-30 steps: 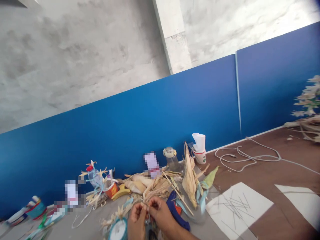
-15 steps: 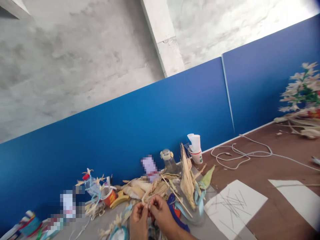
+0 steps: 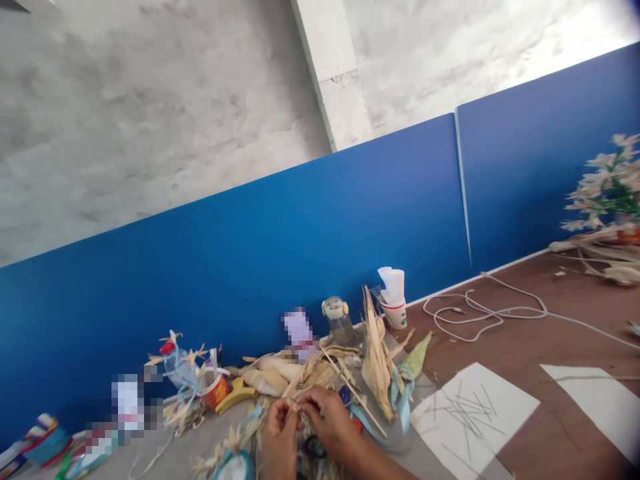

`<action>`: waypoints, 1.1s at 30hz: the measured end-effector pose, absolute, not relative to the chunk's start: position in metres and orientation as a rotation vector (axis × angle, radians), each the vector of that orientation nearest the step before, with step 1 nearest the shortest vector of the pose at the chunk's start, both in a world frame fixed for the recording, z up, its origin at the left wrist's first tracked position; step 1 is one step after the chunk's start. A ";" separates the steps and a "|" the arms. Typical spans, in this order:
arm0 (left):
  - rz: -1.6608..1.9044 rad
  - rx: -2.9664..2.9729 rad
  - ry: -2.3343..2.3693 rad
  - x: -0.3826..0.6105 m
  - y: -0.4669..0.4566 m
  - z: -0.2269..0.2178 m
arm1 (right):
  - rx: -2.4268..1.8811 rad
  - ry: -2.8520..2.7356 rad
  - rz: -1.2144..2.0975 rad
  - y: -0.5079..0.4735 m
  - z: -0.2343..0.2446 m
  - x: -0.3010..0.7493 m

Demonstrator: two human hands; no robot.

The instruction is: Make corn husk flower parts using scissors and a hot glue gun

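Low in the middle of the view, my left hand (image 3: 281,421) and my right hand (image 3: 327,417) meet at the fingertips. Both are closed in a pinch on a pale strip of corn husk (image 3: 294,385) that sticks up between them; its lower part is hidden by the fingers. Behind the hands lies a heap of dried corn husks (image 3: 273,377). A thin stick (image 3: 353,393) and a light blue ribbon (image 3: 404,400) lie to the right of my right hand. Left of my left hand is a roll of blue tape (image 3: 235,465), with husk flowers (image 3: 233,443) beside it.
Along the blue partition (image 3: 240,267) stand a lidded jar (image 3: 339,323), a paper cup (image 3: 395,313), a red-capped bottle (image 3: 177,363) and a red cup (image 3: 217,392). A yellow stapler-like object (image 3: 237,397), white paper (image 3: 475,420) with thin wires, and a white cable (image 3: 500,310) lie on the table.
My right hand has shifted slightly right and up, its fingers still pinched close to the left. The husk strip above the fingers has changed its angle. The view has turned slightly.
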State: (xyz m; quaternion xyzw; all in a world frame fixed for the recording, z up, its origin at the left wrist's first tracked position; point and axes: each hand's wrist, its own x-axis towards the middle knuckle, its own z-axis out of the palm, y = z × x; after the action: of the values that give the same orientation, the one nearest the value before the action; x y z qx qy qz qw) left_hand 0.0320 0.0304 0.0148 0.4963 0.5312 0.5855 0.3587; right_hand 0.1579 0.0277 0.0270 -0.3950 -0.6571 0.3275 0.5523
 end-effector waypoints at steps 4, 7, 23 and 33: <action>1.519 1.235 1.389 0.030 0.028 0.015 | -0.983 -1.472 0.818 0.033 0.018 0.154; 1.525 1.159 1.379 0.031 0.025 0.018 | -0.935 -1.256 1.053 0.039 0.013 0.149; 1.219 1.252 1.363 0.032 0.025 0.016 | -0.784 -1.180 1.082 0.034 0.018 0.147; 1.434 0.962 1.203 0.037 0.013 0.025 | -0.730 -0.885 1.420 0.039 0.022 0.152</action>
State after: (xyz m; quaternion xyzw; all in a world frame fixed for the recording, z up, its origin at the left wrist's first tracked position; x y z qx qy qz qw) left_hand 0.0368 0.0132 0.0251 0.3968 0.4966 0.5918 0.4956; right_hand 0.1517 0.0387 0.0216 -0.3166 -0.3834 0.6154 0.6116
